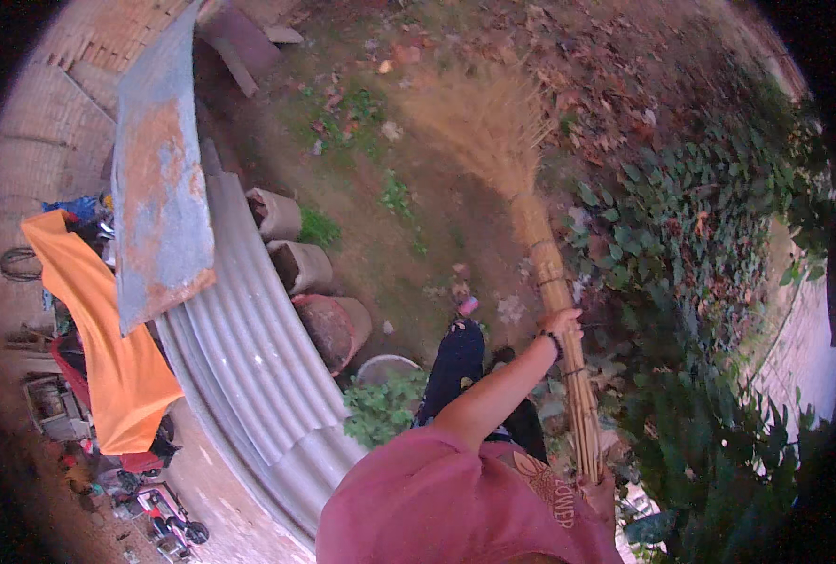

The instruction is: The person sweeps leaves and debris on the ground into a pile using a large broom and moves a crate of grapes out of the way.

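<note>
A long straw broom (554, 268) slants across the right of centre, its bristles fanned out over the ground at the far end. My left hand (561, 326), with a dark beaded bracelet on the wrist, is wrapped round the middle of the bound handle. Lower down, my right hand (601, 493) grips the near end of the same handle; part of it is hidden by the handle and my shirt. Under the bristles lies bare soil (455, 202) with patches of small weeds (396, 195). Dry leaves (615, 85) are scattered beyond and to the right of the bristles.
Corrugated sheets (258, 348) and a rusty metal sheet (164, 179) stand on the left, with clay pots (338, 329) beside them. An orange cloth (108, 338) hangs past the sheets. Dense leafy plants (681, 244) line the right. A green plant (385, 409) grows near my leg.
</note>
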`<action>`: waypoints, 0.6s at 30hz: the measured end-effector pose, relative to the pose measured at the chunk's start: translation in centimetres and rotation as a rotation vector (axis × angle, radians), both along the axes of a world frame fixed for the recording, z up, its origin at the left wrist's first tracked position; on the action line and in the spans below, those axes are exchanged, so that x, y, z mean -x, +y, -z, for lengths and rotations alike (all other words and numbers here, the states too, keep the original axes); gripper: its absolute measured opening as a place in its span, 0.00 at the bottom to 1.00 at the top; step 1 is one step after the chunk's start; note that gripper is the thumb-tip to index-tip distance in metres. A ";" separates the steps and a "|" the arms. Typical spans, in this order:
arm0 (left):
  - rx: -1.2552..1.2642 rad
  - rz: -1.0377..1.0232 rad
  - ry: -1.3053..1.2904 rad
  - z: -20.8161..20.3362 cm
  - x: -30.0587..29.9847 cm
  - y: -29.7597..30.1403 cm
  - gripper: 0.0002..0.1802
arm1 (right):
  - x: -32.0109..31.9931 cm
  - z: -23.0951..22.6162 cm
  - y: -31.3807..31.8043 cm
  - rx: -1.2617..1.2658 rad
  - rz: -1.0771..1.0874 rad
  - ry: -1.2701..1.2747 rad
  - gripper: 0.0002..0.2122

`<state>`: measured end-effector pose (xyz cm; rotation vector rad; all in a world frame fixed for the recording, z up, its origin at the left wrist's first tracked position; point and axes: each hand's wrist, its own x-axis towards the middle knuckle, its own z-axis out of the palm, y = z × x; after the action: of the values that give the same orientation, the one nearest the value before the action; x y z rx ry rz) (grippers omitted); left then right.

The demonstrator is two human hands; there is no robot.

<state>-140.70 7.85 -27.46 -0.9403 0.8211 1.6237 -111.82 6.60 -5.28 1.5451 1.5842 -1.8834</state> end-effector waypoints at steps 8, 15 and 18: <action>-0.165 -0.150 -0.011 6.3 18.0 -18.2 0.17 | 19.6 7.5 -1.2 0.152 -0.305 0.105 0.18; -0.104 -0.029 -0.022 17.2 37.8 -30.9 0.16 | 42.3 11.3 -7.2 0.088 -0.682 -0.132 0.19; 0.092 0.119 -0.085 17.6 35.4 -20.2 0.18 | 42.6 8.7 -5.7 0.121 -0.325 -0.218 0.16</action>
<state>-176.15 -12.31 -45.07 -0.9989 0.8821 1.4451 -154.38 0.88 -13.94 1.3004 1.4901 -1.5500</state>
